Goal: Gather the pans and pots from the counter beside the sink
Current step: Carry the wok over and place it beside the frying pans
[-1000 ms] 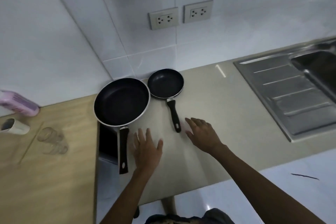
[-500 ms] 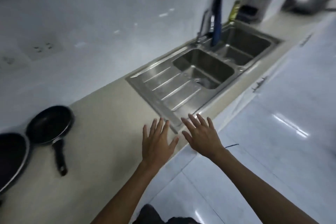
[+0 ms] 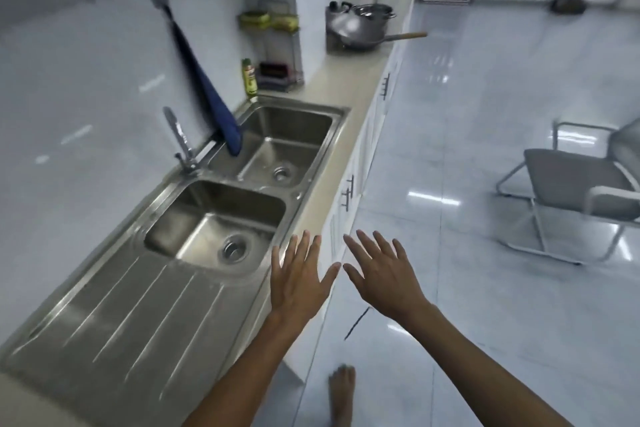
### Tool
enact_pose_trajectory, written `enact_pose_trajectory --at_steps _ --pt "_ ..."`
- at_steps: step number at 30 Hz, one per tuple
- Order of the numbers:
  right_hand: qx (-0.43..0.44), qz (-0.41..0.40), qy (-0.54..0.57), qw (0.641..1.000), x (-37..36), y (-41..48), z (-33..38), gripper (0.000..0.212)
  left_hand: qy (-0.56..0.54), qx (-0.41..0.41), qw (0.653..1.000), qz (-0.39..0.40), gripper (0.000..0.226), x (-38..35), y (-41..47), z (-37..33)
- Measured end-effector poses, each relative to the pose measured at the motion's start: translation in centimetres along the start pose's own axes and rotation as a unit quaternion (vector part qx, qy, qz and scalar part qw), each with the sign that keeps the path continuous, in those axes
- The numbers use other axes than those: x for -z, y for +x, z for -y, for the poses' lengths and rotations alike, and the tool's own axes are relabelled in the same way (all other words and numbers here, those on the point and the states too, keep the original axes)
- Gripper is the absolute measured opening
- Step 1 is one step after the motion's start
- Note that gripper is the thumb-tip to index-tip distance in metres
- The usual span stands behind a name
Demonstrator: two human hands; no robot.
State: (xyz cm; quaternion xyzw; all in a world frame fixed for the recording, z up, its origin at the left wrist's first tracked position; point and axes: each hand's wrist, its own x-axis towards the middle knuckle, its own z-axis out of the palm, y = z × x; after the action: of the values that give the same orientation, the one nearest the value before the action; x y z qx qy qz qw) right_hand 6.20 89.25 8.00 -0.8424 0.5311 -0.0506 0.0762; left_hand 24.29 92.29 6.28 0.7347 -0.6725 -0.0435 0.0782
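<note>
Far down the counter (image 3: 341,76), past the steel double sink (image 3: 221,215), stands a cluster of cookware: a grey wok (image 3: 353,32) with a wooden handle pointing right, a shiny steel pot (image 3: 374,11) behind it, and a kettle-like vessel (image 3: 335,10) at the left. My left hand (image 3: 300,282) hovers flat over the sink's front edge, fingers spread, holding nothing. My right hand (image 3: 382,272) is beside it over the floor, also spread and empty. The two black frying pans are out of view.
A faucet (image 3: 180,140) and a hanging blue cloth (image 3: 207,87) stand behind the sink. A green bottle (image 3: 249,77) and a wire rack (image 3: 275,45) sit at the wall corner. A grey chair (image 3: 585,194) stands on the glossy tiled floor at right. My bare foot (image 3: 342,392) shows below.
My view has swung right, from the two black frying pans to the sink and the far counter. Both hands stayed open and moved along with it.
</note>
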Motion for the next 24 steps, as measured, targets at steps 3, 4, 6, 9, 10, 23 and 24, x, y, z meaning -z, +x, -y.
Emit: enact_pose_trajectory --at_steps 3,4,6,9,10,23,24 --pt "-0.029 0.017 0.0 0.999 1.0 7.4 -4.8 0.064 -0.018 -0.01 1.0 0.011 0.08 -0.3 8.9 -2.2" --pt "-0.031 0.006 0.0 1.0 1.5 9.4 -6.1 0.066 -0.02 -0.012 1.0 0.009 0.08 -0.2 11.4 -2.9" --pt "-0.041 -0.007 -0.001 0.999 2.5 13.9 -9.1 0.066 -0.011 -0.026 1.0 0.011 0.08 0.1 17.3 -4.4" --pt "-0.066 -0.025 0.016 0.997 3.5 18.8 -13.9 0.06 -0.019 -0.037 0.999 0.018 0.08 -0.1 25.0 -7.3" --pt "-0.075 -0.031 0.021 0.996 3.6 20.4 -15.7 0.059 -0.025 -0.045 0.999 0.018 0.081 -0.4 27.5 -8.5" --pt "-0.084 -0.052 0.027 0.995 6.0 46.5 -42.7 0.059 -0.056 -0.008 0.997 0.053 0.088 -6.7 60.4 -23.4" --pt "-0.075 -0.05 0.022 0.996 6.6 48.8 -44.7 0.059 -0.064 0.0 0.997 0.051 0.086 -6.9 62.9 -24.7"
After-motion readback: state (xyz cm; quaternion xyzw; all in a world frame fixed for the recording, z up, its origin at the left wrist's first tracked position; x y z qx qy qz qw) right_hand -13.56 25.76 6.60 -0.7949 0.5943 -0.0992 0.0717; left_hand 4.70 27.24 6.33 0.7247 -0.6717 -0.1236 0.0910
